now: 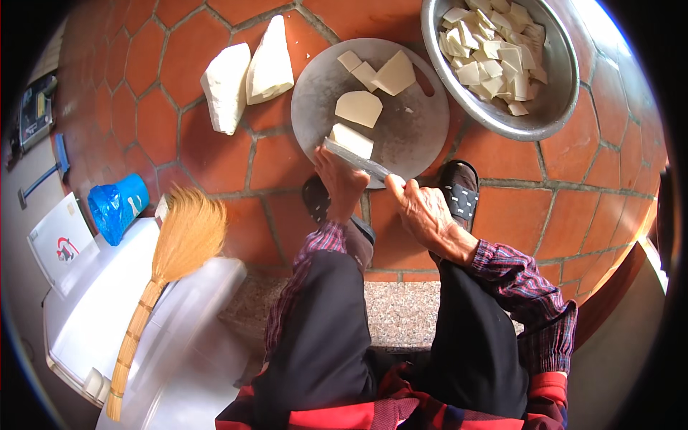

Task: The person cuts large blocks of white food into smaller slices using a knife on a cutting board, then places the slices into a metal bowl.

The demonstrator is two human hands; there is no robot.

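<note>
My right hand grips the handle end of a knife, whose blade lies slantwise along the near side of a block of white root vegetable. Just behind the blade, my left hand is at the block; its fingertips are partly hidden, so its hold is unclear. Beyond the block, a cut white slab, a larger chunk and small pieces lie on a round grey cutting board. The board rests on the tiled floor.
A metal basin of thin white slices stands right of the board. Two large peeled pieces lie left on the floor. A straw broom, a blue bin and a white surface are at the left. Slippered feet flank the near edge.
</note>
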